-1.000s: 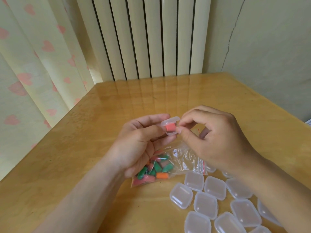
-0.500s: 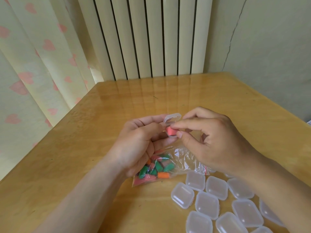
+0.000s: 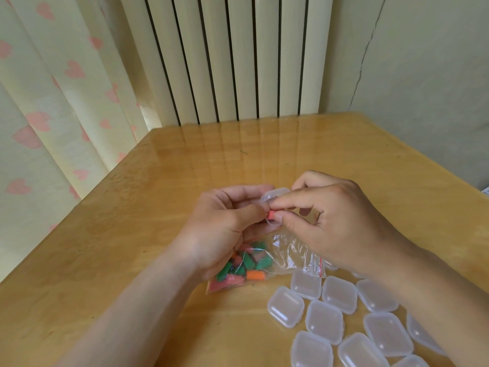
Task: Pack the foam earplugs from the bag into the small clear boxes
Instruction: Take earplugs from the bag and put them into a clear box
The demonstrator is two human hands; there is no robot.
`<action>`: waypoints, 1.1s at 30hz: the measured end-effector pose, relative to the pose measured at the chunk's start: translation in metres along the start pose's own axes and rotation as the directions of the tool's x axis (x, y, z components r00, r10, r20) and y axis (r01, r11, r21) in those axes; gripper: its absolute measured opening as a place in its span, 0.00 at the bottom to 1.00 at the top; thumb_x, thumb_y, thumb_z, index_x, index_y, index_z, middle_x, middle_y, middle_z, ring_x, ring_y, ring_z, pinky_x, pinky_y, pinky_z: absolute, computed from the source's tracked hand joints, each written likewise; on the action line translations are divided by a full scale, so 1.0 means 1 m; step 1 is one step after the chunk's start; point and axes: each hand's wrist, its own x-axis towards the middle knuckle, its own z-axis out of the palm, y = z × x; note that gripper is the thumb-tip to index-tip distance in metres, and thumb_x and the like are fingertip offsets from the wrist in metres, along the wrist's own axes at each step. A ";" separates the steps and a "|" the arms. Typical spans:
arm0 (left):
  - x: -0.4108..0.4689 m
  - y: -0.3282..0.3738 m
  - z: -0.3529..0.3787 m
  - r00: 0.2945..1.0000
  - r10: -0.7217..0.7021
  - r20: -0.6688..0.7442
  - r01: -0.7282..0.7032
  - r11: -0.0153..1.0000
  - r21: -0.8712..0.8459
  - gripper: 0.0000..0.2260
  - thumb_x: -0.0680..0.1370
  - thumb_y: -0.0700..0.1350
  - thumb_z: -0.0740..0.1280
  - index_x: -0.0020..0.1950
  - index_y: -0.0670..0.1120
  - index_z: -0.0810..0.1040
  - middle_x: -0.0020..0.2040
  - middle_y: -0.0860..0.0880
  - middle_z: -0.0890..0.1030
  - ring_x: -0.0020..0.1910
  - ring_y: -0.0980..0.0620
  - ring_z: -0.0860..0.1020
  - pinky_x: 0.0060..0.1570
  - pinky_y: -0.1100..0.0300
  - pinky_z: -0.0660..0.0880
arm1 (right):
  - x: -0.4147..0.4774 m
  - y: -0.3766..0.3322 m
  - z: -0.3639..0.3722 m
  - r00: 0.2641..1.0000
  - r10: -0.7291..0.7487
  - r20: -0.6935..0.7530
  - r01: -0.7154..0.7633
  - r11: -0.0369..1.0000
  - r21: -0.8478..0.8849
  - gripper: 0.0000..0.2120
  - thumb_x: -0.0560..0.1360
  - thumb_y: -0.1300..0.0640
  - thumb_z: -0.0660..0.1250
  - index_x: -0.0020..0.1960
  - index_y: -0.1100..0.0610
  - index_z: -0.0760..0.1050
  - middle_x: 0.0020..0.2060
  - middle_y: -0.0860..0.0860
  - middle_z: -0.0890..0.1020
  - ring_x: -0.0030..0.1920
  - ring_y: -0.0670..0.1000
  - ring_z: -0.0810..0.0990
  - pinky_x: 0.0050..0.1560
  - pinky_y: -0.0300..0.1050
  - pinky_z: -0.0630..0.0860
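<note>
Pink earplug (image 3: 271, 215) pinched by right hand (image 3: 341, 221) at open clear box (image 3: 275, 194), which left hand (image 3: 225, 223) grips; bag (image 3: 288, 250) lies beneath both hands on the counter (image 3: 185, 176).

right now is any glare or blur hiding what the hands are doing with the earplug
Head view: left hand and right hand are sharp in soft light; the glossy table mirrors the radiator as pale streaks at its far end; the clear bag glints a little; the pink earplug is covered mostly by fingertips, not glare.
</note>
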 end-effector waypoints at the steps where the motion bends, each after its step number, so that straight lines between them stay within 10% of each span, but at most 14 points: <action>1: 0.000 0.000 0.000 1.000 -0.004 0.001 0.004 1.000 0.005 0.13 0.76 0.31 0.67 0.60 0.34 0.79 0.53 0.36 0.84 0.51 0.41 0.84 0.55 0.53 0.81 | 0.000 0.001 0.000 1.000 -0.001 0.003 0.001 1.000 -0.001 0.06 0.74 0.52 0.73 0.49 0.45 0.86 0.40 0.43 0.77 0.39 0.45 0.77 0.35 0.51 0.78; 9: 0.000 0.000 0.000 1.000 -0.021 0.005 0.021 1.000 0.023 0.10 0.78 0.32 0.66 0.58 0.36 0.82 0.53 0.36 0.84 0.51 0.42 0.84 0.55 0.54 0.80 | 0.001 0.000 -0.001 0.999 -0.051 0.009 0.052 0.998 -0.029 0.07 0.75 0.51 0.68 0.48 0.45 0.85 0.40 0.43 0.74 0.38 0.45 0.76 0.34 0.52 0.77; 14: 0.001 0.003 -0.001 1.000 -0.007 0.000 0.007 1.000 -0.023 0.16 0.70 0.34 0.73 0.57 0.35 0.82 0.52 0.35 0.84 0.50 0.44 0.83 0.53 0.57 0.81 | 0.001 -0.003 -0.005 0.997 -0.050 -0.053 0.055 0.992 0.111 0.10 0.75 0.58 0.70 0.52 0.48 0.87 0.39 0.47 0.79 0.35 0.48 0.77 0.34 0.29 0.68; 25: 0.001 0.007 -0.004 0.995 -0.073 0.072 0.081 0.989 -0.122 0.17 0.73 0.39 0.69 0.59 0.32 0.80 0.52 0.36 0.84 0.49 0.45 0.84 0.53 0.57 0.80 | 0.002 0.001 -0.003 0.995 -0.104 -0.008 0.104 0.993 -0.064 0.16 0.73 0.50 0.70 0.59 0.52 0.82 0.51 0.43 0.81 0.49 0.43 0.78 0.43 0.38 0.74; 29: -0.001 0.002 -0.002 0.983 0.181 -0.024 -0.170 0.958 0.229 0.10 0.75 0.42 0.71 0.55 0.43 0.84 0.47 0.46 0.87 0.47 0.49 0.85 0.50 0.56 0.81 | 0.003 0.001 -0.006 0.995 -0.079 -0.054 0.076 0.996 -0.049 0.11 0.75 0.50 0.69 0.55 0.51 0.83 0.45 0.41 0.81 0.41 0.36 0.75 0.40 0.36 0.73; 33: 0.002 -0.008 -0.009 0.839 0.511 0.190 -0.521 0.651 0.552 0.08 0.75 0.39 0.74 0.53 0.47 0.85 0.48 0.51 0.86 0.48 0.53 0.84 0.49 0.62 0.79 | 0.003 0.002 -0.006 0.997 -0.059 -0.055 0.056 0.997 -0.049 0.09 0.76 0.49 0.68 0.53 0.49 0.83 0.43 0.41 0.80 0.39 0.37 0.73 0.38 0.36 0.68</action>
